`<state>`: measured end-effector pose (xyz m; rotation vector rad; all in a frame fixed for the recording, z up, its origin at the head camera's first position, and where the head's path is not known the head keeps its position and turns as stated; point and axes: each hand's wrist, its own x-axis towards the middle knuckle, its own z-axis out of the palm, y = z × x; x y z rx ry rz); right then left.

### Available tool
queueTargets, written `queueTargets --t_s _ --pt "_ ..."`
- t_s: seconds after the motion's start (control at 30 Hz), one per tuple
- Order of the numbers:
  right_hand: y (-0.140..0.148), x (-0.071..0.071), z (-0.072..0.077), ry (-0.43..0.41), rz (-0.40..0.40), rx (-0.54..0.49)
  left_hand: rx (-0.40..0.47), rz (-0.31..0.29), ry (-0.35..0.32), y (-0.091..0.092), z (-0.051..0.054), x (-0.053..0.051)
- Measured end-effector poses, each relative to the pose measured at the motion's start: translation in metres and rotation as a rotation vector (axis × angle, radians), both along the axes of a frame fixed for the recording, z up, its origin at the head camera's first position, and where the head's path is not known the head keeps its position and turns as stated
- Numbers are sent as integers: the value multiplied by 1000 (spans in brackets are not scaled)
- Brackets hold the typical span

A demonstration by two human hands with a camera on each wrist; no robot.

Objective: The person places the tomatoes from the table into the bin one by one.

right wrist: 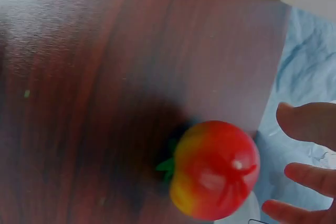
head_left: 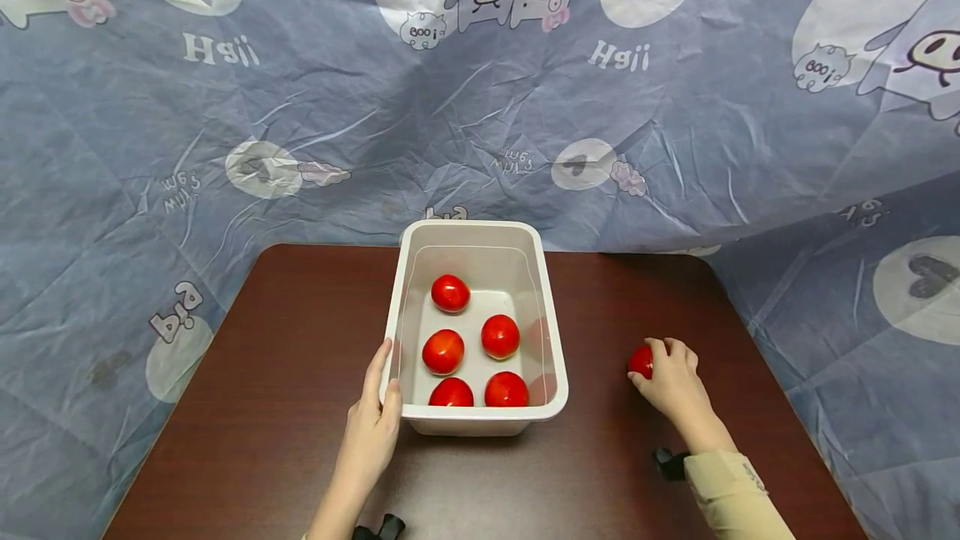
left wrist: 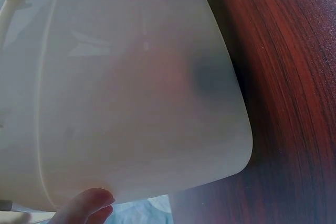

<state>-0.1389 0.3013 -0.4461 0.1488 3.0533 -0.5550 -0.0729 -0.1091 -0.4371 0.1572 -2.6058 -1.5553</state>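
Note:
A white plastic bin (head_left: pixel 487 422) on the table holds several red tomatoes, among them one tomato (head_left: pixel 450 293) near its far end. My left hand (head_left: pixel 371 432) grips the bin's near left corner, thumb at the rim and fingers along the outer side. The left wrist view shows the bin's wall (left wrist: pixel 136 103) with fingertips (left wrist: pixel 89 203) at its edge. To the right, my right hand (head_left: pixel 677 384) reaches over a single tomato (head_left: pixel 641 362). In the right wrist view this tomato (right wrist: pixel 218 169) has a green stem, and the spread fingers (right wrist: pixel 312 177) stand apart from it.
The dark brown wooden table (head_left: pixel 300 357) has its far edge just behind the bin. A blue patterned cloth (head_left: pixel 450 107) hangs behind and around the table. Dark straps with small devices (head_left: pixel 670 465) sit on both wrists.

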Motion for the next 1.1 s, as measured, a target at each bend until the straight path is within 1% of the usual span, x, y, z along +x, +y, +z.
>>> queueTargets --t_s 0.17,0.37,0.53,0.67,0.87,1.0,1.1 --pt "3 1 -4 -10 -5 3 1 -4 12 -1 -1 0" --pt "6 -2 -9 -20 -16 -6 -1 -1 17 -1 -1 0" --pt "6 -4 -20 -48 -17 -13 -7 8 24 -2 -1 1" --pt "4 -4 -25 -46 -14 -6 -4 9 27 -2 -1 1" --pt "2 -4 -26 -16 -30 20 4 8 25 -2 -2 1" --pt "3 -2 -27 -28 -45 18 10 -2 21 -1 -3 0" --pt "4 -2 -29 -30 -58 12 3 -2 33 -1 -4 0"
